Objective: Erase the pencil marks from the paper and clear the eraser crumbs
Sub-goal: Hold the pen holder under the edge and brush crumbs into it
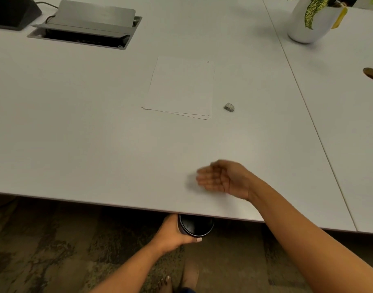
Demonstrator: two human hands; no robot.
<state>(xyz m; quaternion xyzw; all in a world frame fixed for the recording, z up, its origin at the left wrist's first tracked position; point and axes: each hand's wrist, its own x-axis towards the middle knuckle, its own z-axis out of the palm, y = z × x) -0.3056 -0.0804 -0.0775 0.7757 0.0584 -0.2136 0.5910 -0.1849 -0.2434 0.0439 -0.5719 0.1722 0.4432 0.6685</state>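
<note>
Left hand (170,231) is down below the near edge of the white table (75,134), fingers and thumb wrapped round a dark round cup (197,226) held right under the rim. Just above and to the right of it, the right hand (221,176) is on the tabletop, blurry, fingers straight and pressed together, pointing left, holding nothing. Well beyond that hand sits the thin stack of white paper sheets (181,87), long axis running away from the person and leaning a touch left at the near end. The small grey eraser (229,107) is straight out past the right hand, near the stack's closest right corner, not touching, long side lying roughly left to right. Can't make out any crumbs or pencil marks tbh.
</note>
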